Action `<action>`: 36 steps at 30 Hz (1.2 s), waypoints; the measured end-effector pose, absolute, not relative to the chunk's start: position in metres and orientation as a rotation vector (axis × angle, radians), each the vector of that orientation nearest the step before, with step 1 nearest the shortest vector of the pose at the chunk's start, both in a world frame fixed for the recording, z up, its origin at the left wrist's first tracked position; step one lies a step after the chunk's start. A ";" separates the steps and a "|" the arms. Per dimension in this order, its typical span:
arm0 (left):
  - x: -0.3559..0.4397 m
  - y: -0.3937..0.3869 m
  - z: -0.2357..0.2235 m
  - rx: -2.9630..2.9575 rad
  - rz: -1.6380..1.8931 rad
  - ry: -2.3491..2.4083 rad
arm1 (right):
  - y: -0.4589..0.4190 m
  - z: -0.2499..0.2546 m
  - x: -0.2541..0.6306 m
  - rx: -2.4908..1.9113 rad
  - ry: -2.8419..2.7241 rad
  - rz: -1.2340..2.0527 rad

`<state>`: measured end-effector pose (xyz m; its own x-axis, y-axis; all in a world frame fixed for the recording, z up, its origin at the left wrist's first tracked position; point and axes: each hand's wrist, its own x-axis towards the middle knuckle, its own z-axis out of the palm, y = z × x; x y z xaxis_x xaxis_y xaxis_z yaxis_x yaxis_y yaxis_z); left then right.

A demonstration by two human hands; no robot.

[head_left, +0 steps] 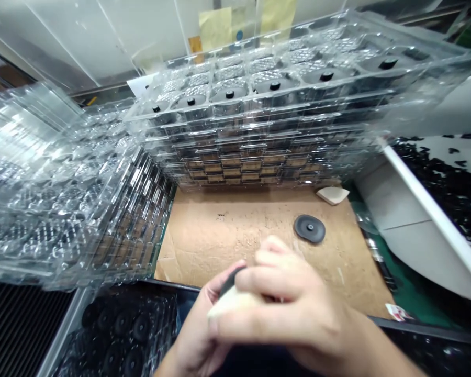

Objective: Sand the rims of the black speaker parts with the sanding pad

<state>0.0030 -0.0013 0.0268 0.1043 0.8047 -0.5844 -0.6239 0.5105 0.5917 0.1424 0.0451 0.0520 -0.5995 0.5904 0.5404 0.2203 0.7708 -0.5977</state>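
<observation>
dark disc (231,279), over the near edge of the cardboard (215,225), is gripped in the left hand (202,322), visible rim slanting toward the cardboard's far side; the right hand (294,298), pinching a pale pad (232,302), overlaps it.

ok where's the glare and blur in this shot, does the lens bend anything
Head view: strong glare on the left tray stack; right hand blurred, probably by motion; dark oval piece noticeably sharper; right end of the rear tray stack looks stretched, likely wide-angle distortion.
</observation>
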 end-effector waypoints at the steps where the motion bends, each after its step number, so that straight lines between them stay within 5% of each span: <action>1: 0.002 -0.001 0.029 0.227 1.058 0.979 | 0.047 0.051 0.148 -0.657 -2.188 0.649; 6: -0.010 0.001 0.033 0.205 1.043 0.791 | 0.031 0.000 0.172 -1.184 -1.718 0.804; 12: -0.012 0.002 0.025 0.141 0.984 0.812 | 0.003 -0.064 0.176 -1.392 -1.860 1.031; 17: -0.001 0.001 0.031 0.117 1.015 0.896 | 0.007 0.000 0.177 -1.434 -1.709 0.711; 21: 0.005 -0.002 0.029 0.128 1.092 0.936 | 0.016 0.045 0.162 -0.936 -1.940 0.586; 36: 0.005 -0.006 0.011 0.146 1.167 1.002 | 0.018 0.036 0.157 -1.021 -1.969 0.692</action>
<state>0.0048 -0.0061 0.0113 0.0348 0.8149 -0.5785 -0.6954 0.4355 0.5716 0.1565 0.0179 0.0360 -0.3585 0.8444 0.3981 0.4095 0.5255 -0.7457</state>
